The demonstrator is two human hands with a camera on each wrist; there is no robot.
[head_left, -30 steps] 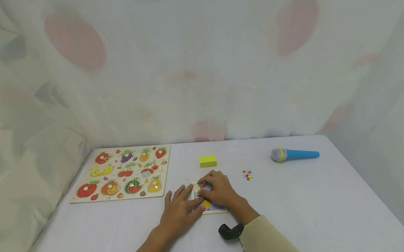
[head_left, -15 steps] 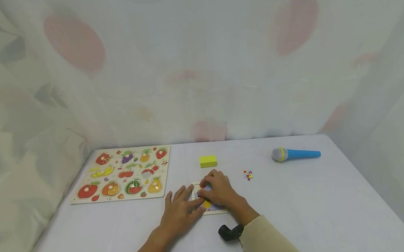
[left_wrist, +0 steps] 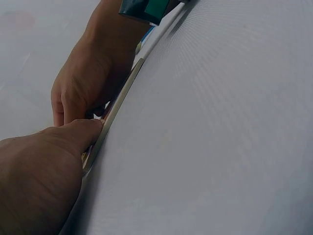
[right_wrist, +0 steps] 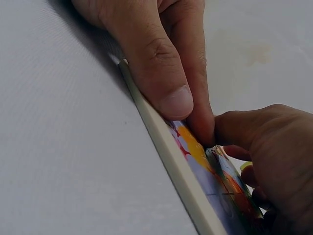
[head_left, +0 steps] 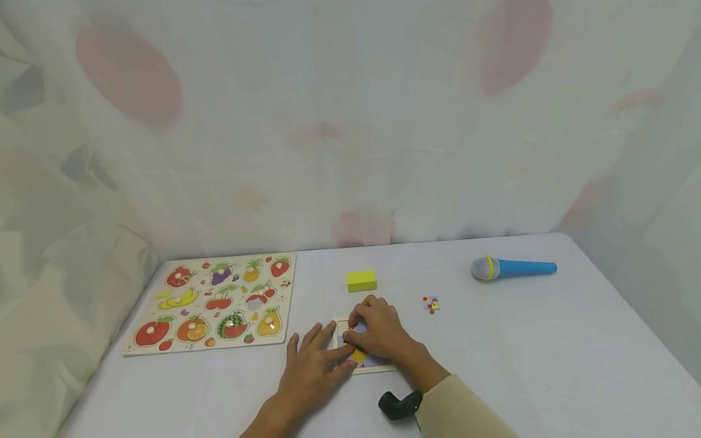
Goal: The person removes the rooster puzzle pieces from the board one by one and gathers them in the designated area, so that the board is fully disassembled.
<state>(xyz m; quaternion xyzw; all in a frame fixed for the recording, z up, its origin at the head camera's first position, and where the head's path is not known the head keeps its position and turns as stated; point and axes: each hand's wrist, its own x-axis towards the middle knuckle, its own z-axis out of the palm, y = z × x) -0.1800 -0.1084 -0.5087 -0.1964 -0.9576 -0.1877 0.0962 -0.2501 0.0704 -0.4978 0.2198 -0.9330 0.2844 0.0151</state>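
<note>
A small framed jigsaw puzzle [head_left: 376, 368] with a colourful picture lies on the white table between both hands. My left hand [head_left: 309, 370] rests at its left side, fingers spread and fairly straight. In the right wrist view, the left thumb [right_wrist: 177, 100] and forefinger press on the picture and pale border. My right hand [head_left: 377, 329] curls over the puzzle's upper part. Its thumb and fingers pinch a puzzle piece [right_wrist: 215, 159] that looks slightly tilted in the frame; the fingers hide most of it. One loose puzzle piece [head_left: 431, 304] lies on the table to the right.
A wooden fruit peg board [head_left: 208, 304] lies at the back left. Behind the puzzle sits a yellow block [head_left: 361, 280]. The toy microphone [head_left: 514, 267], blue with a grey head, lies at the back right. Pale printed curtains [head_left: 341, 108] stand round the table.
The right fingers have shifted slightly over the upper part of the puzzle. My left hand holds its place.
</note>
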